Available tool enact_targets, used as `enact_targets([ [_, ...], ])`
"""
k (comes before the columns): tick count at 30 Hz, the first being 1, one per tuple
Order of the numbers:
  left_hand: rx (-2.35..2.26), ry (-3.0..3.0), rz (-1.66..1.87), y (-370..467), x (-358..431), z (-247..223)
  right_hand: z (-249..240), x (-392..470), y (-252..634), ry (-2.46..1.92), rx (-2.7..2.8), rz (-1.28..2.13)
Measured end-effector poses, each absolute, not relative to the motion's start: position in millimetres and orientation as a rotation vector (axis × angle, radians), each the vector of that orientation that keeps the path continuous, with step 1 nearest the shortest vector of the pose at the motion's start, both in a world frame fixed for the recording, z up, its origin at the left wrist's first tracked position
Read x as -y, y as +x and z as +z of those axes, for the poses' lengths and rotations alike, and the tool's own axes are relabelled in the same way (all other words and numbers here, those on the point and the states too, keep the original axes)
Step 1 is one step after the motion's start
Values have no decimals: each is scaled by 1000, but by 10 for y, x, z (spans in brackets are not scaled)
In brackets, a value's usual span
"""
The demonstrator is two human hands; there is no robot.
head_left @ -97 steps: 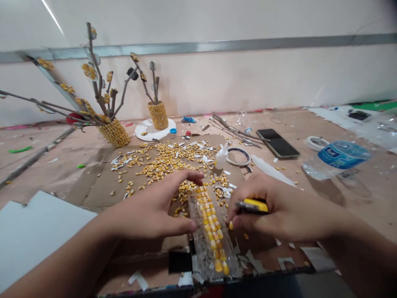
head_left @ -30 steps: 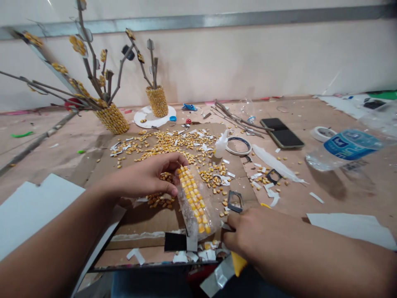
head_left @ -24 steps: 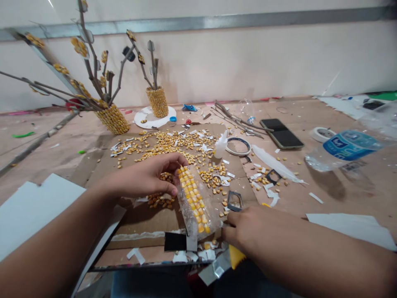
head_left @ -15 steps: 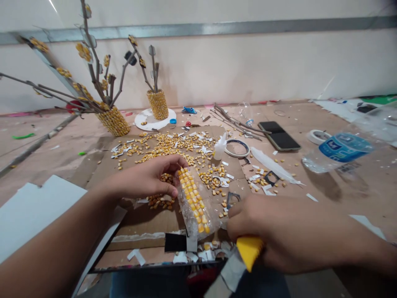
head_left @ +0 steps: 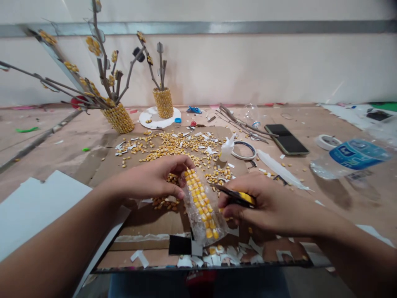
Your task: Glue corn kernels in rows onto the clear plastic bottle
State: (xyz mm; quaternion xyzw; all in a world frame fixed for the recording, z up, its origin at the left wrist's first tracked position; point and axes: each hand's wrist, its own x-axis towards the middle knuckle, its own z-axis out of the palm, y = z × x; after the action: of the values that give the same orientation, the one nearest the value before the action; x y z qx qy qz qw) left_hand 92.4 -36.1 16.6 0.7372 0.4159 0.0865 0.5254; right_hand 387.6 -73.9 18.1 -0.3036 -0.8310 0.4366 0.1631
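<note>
My left hand (head_left: 164, 178) is closed round the far end of a clear plastic cylinder (head_left: 209, 225), which lies tilted with its near end toward me. Neat rows of yellow corn kernels (head_left: 201, 200) are stuck along its upper side. To its right, my right hand (head_left: 254, 203) grips a yellow-and-black tool (head_left: 246, 199). Its thin dark tip points left, close to the cylinder; the fingers hide part of it, so its exact kind is unclear. Loose corn kernels (head_left: 173, 145) and white paper scraps are scattered over the cardboard beyond my hands.
Behind stand two kernel-covered pots (head_left: 119, 118) holding twigs, one on a white disc (head_left: 144, 118). Right of the kernels are a small white glue bottle (head_left: 227, 149), tape roll (head_left: 245, 150), phone (head_left: 287, 138) and plastic bottle (head_left: 350, 157). White sheets (head_left: 40, 207) lie left.
My right hand has risen from the table's near edge and turned, bringing the tool up beside the cylinder with its tip pointing left. My left hand keeps its hold; the view has shifted slightly.
</note>
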Motion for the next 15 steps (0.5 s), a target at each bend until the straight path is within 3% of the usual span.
enact_targets([
  [5,-1004,1739,213,930,369,144,89,749,3849,-851,2430,1037],
  [15,-1047,1754,197,943,376,164,153,792,3866,-917,2460,1088],
])
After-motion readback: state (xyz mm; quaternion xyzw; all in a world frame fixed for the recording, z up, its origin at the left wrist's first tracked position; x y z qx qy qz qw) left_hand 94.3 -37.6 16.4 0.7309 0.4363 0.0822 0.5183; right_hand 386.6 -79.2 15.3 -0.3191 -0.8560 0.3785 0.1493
